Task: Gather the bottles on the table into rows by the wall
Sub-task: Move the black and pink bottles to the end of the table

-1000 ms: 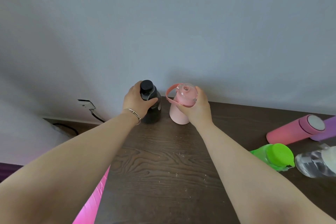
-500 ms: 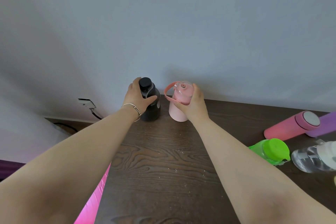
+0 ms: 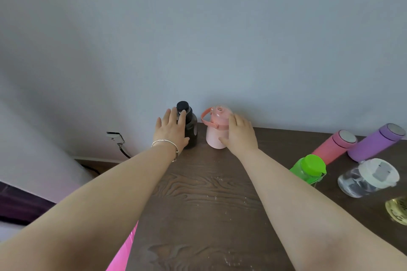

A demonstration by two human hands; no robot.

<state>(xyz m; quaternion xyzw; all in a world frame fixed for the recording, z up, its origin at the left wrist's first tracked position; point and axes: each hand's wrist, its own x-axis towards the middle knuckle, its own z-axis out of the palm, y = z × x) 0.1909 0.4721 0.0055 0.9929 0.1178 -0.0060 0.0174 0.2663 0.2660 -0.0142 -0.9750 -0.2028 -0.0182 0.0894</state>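
- Left hand [image 3: 170, 130], fingers spread and straight, lies flat against the near side of a black bottle [image 3: 189, 125] without gripping it; a thin silver bangle [image 3: 167, 144] circles the wrist.
- Right hand [image 3: 240, 133], fingers loose and unclenched, rests against the right side of a pale pink bottle [image 3: 217, 131] with a coral carry loop; nothing is grasped.
- Both bottles stand upright, just beside each other, at the far edge of the dark wood-grain table [image 3: 204, 204], against the grey wall [image 3: 198, 39].
- Well apart to the right stand a green-capped bottle [image 3: 309, 168], a pink flask [image 3: 334, 146], a purple flask [image 3: 376, 142], a clear bottle with a white lid [image 3: 369, 177] and, cut by the frame edge, a yellowish bottle [image 3: 397, 210].
- No brand, label or writing is legible on any bottle.
- A wall socket with a dark cable [image 3: 115, 138] sits left of the table.
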